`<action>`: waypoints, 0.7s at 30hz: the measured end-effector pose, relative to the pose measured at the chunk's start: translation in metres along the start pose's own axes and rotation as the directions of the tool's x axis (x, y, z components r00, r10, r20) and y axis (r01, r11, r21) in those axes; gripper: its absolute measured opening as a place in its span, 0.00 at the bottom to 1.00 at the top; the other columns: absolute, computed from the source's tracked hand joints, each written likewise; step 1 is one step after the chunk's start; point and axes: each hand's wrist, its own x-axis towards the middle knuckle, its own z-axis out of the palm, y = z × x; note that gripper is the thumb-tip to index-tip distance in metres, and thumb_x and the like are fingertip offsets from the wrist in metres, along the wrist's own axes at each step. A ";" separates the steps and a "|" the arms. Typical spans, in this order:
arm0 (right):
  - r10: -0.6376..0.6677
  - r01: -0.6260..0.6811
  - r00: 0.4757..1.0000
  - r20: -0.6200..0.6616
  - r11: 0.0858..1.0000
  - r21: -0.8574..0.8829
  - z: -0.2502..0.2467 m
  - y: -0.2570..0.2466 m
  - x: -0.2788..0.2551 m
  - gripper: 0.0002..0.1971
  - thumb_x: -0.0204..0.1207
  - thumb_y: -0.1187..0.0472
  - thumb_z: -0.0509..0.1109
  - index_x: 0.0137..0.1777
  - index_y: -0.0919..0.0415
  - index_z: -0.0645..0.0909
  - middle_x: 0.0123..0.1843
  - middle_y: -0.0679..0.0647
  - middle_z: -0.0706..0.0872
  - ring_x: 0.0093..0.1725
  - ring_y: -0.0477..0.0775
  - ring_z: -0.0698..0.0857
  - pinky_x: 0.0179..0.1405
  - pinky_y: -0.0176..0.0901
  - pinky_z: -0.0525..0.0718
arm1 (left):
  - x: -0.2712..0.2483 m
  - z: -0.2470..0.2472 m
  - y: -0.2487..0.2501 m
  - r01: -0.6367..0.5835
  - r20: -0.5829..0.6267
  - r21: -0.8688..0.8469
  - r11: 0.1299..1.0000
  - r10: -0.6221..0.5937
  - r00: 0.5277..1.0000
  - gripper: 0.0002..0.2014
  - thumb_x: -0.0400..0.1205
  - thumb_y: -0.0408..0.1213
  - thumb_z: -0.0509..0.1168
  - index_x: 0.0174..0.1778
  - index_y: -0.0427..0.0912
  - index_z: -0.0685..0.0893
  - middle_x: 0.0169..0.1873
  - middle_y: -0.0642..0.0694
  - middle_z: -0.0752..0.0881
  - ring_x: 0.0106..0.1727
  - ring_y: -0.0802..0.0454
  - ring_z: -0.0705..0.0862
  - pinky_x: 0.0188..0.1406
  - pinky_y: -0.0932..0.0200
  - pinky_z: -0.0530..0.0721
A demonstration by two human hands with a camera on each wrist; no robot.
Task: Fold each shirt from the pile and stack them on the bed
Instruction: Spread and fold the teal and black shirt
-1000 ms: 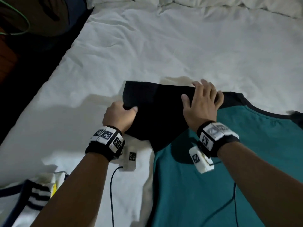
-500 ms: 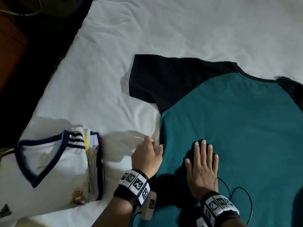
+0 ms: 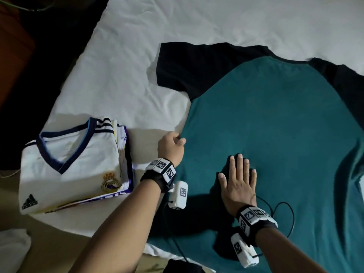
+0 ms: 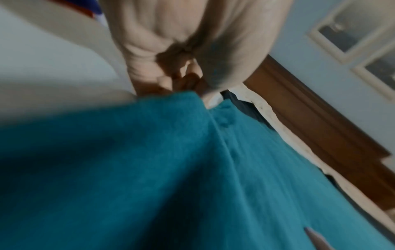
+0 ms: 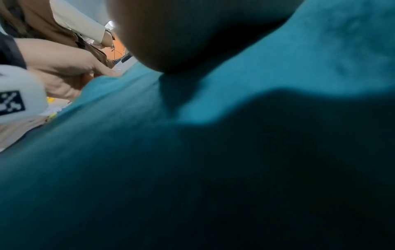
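A teal shirt with black sleeves lies spread flat on the white bed. My left hand pinches the shirt's left side edge, its fingers curled on the teal cloth in the left wrist view. My right hand lies flat on the shirt's body with straight fingers, pressing the fabric down. To the left sits a folded white football jersey on top of a small stack.
The bed's left edge drops to a dark floor. Black cables from the wrist devices trail over the teal shirt. A white cloth lies at the bottom left. A dark item peeks in at the bottom edge.
Both hands came back from the black sleeve to the shirt's lower body. The left took hold of the side edge; the right laid flat. The view tilted down, showing the folded jersey.
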 end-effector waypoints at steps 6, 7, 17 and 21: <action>0.027 -0.027 1.000 0.003 1.000 -0.006 0.011 -0.005 -0.020 0.39 0.83 0.34 0.29 0.90 0.52 0.36 0.90 0.49 0.30 0.88 0.53 0.30 0.87 0.58 0.30 | -0.070 0.001 -0.034 0.049 0.114 0.424 0.904 -0.107 0.988 0.32 0.86 0.65 0.53 0.57 0.38 0.86 0.57 0.38 0.87 0.59 0.33 0.85 0.56 0.46 0.81; 0.031 -0.031 1.000 0.002 1.000 -0.008 0.013 -0.006 -0.023 0.39 0.83 0.34 0.29 0.90 0.52 0.35 0.89 0.49 0.29 0.88 0.53 0.29 0.87 0.59 0.30 | -0.083 0.004 -0.042 0.030 0.118 0.453 0.891 -0.093 0.989 0.30 0.87 0.62 0.54 0.59 0.37 0.85 0.57 0.37 0.87 0.60 0.33 0.85 0.57 0.45 0.83; 0.015 -0.016 0.999 -0.036 0.999 -0.033 0.024 -0.006 -0.033 0.38 0.86 0.35 0.31 0.91 0.54 0.37 0.91 0.53 0.33 0.89 0.55 0.31 0.87 0.61 0.31 | -0.120 -0.009 -0.081 0.070 -0.019 0.481 0.874 -0.069 0.997 0.34 0.89 0.66 0.46 0.49 0.40 0.85 0.47 0.36 0.89 0.50 0.32 0.87 0.45 0.47 0.78; 0.019 -0.020 1.000 -0.014 0.998 -0.052 0.024 -0.006 -0.035 0.38 0.85 0.34 0.29 0.90 0.54 0.34 0.90 0.53 0.30 0.88 0.55 0.29 0.86 0.61 0.29 | -0.119 -0.017 -0.088 0.078 -0.026 0.535 0.841 -0.076 0.997 0.39 0.89 0.67 0.45 0.41 0.37 0.88 0.44 0.36 0.90 0.48 0.33 0.87 0.42 0.49 0.75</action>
